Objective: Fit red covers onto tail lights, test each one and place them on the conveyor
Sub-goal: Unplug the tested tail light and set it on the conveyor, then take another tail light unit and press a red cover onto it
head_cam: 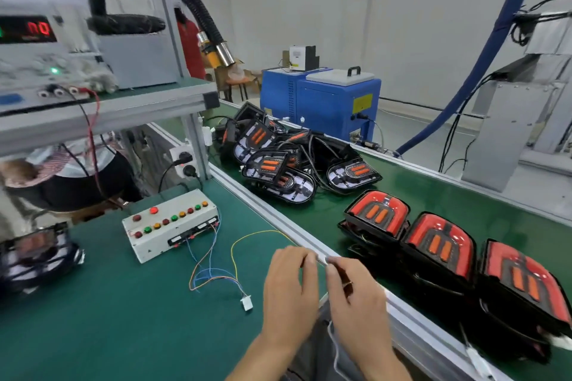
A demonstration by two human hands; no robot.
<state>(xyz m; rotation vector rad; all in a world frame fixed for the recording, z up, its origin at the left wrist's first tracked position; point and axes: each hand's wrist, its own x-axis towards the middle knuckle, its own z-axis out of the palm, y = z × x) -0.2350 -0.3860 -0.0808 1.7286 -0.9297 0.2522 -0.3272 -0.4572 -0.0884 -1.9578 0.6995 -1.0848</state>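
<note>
Red-covered tail lights [439, 244] beside conveyor edge [278, 226], both hands' grip pinching small connector [322, 260].

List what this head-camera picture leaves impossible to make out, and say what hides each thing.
- Small item between the left hand and right hand: fingers cover it, blurred.
- Tail light at left: motion blur, cut by the edge.
- Meter display: digits smeared.
- Nearest red-covered tail light: cut by the right edge.

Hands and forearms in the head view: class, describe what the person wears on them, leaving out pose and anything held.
Both forearms are bare, with no sleeves or gloves in view. The left hand wears nothing that shows. The right hand has a thin ring on one finger. No watch, wristband or marking can be seen on either wrist.
</note>
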